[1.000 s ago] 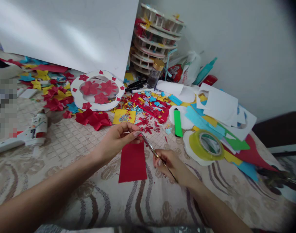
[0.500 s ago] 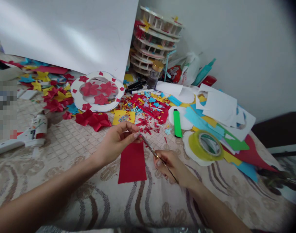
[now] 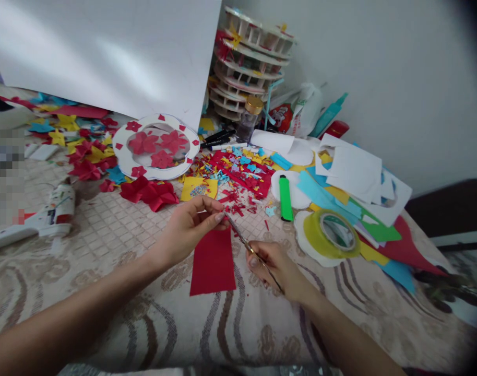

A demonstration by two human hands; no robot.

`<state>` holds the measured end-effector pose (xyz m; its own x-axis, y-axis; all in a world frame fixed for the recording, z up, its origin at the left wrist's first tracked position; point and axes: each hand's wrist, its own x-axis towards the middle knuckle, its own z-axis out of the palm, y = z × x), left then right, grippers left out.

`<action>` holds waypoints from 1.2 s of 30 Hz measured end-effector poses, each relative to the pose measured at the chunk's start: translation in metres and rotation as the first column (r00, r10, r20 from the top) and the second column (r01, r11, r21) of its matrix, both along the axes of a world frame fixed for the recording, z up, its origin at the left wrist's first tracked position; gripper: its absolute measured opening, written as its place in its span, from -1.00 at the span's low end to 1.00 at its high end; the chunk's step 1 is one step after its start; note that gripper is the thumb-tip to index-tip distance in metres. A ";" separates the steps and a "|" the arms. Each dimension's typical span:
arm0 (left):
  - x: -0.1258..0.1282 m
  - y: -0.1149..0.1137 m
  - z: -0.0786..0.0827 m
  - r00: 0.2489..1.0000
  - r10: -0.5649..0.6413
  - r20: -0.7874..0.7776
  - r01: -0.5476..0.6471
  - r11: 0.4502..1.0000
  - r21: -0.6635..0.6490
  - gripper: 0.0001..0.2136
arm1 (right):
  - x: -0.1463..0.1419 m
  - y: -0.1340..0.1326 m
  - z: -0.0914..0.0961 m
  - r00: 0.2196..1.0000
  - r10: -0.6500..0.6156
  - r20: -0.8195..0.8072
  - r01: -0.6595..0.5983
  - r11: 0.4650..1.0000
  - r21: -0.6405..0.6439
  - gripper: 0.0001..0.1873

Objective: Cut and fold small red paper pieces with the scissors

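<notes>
My left hand (image 3: pixel 187 227) pinches the top edge of a red paper sheet (image 3: pixel 213 261) that hangs down over the patterned cloth. In my right hand (image 3: pixel 272 266) is a thin pair of scissors (image 3: pixel 242 239), fingers wrapped round the handles. The blades point up and left, and their tips meet the paper's upper right corner, close to my left fingertips. Just beyond the hands lie red paper scraps (image 3: pixel 238 206).
Behind the scraps sits a white ring plate with red paper flowers (image 3: pixel 156 146). A green lighter (image 3: pixel 286 197) and a yellow tape roll (image 3: pixel 330 234) lie right. Stacked coloured and white paper (image 3: pixel 356 177) lies far right, a glue gun (image 3: pixel 46 214) left, stacked trays (image 3: pixel 248 62) at the back.
Hardly anything differs. Both hands stay in place with the scissors at the red paper's top edge; the view shifts only slightly.
</notes>
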<state>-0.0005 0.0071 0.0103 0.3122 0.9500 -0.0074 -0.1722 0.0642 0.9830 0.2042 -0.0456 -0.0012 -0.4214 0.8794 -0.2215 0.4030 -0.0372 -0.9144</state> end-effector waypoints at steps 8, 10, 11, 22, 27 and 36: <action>0.004 -0.015 -0.005 0.960 0.063 -0.273 0.018 0.958 0.287 -0.92 | -0.015 0.004 0.001 0.925 -0.257 -0.281 0.233 0.966 -0.115 -0.64; 0.003 -0.018 -0.008 0.904 0.135 -0.406 0.087 0.872 0.482 -0.90 | -0.018 0.005 -0.002 0.882 -0.284 -0.375 0.242 0.958 -0.154 -0.70; 0.002 -0.020 -0.009 0.876 0.162 -0.454 0.142 0.813 0.565 -0.87 | -0.019 0.005 -0.003 0.863 -0.290 -0.415 0.239 0.956 -0.171 -0.72; -0.004 -0.014 -0.012 0.861 -0.044 -0.507 0.430 0.597 0.677 -0.75 | -0.021 0.007 -0.010 0.773 -0.354 -0.526 0.207 0.925 -0.318 -0.73; -0.005 -0.013 -0.014 0.833 -0.060 -0.550 0.481 0.569 0.667 -0.74 | -0.020 0.008 -0.012 0.753 -0.375 -0.540 0.199 0.913 -0.356 -0.77; 0.005 -0.019 -0.006 0.874 -0.037 -0.484 0.284 0.848 0.448 -0.84 | -0.016 0.008 -0.008 0.828 -0.295 -0.476 0.214 0.952 -0.218 -0.85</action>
